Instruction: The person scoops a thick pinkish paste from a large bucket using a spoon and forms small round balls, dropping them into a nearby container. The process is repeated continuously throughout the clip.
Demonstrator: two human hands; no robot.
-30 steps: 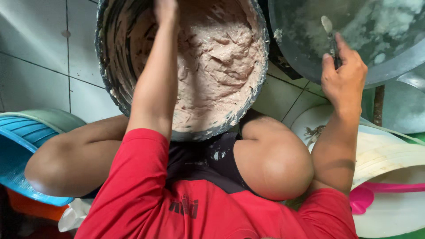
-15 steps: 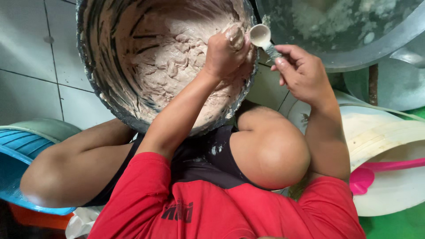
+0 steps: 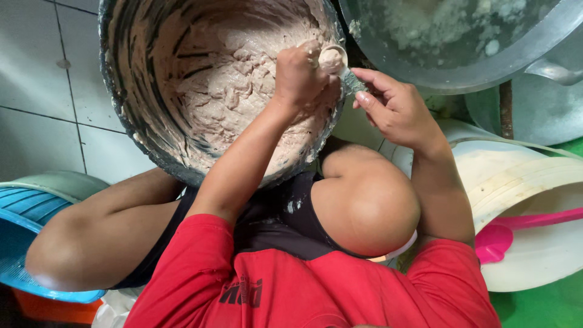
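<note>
Squeezing a lump of pale paste, the left hand (image 3: 300, 76) is balled into a fist at upper centre of the frame, pressing its load onto the bowl of a small spoon (image 3: 334, 59). The right hand (image 3: 392, 109) pinches the spoon's handle between thumb and fingertips, closed on it, and holds the spoon level just beside the fist, likely so the paste can be shaped against it. Both hands meet over the right rim of a big metal mixing basin (image 3: 121, 91), tilted toward the person and propped between the bare knees (probably to keep the mass in reach). Pinkish-beige paste (image 3: 225, 91) fills its lower wall, with smears streaking the upper wall. A second metal basin (image 3: 486, 61), dusted white, sits upper right. At lower right is a white tub (image 3: 516, 182) with a pink scoop (image 3: 504, 234); a blue basket (image 3: 24, 231) lies lower left.
</note>
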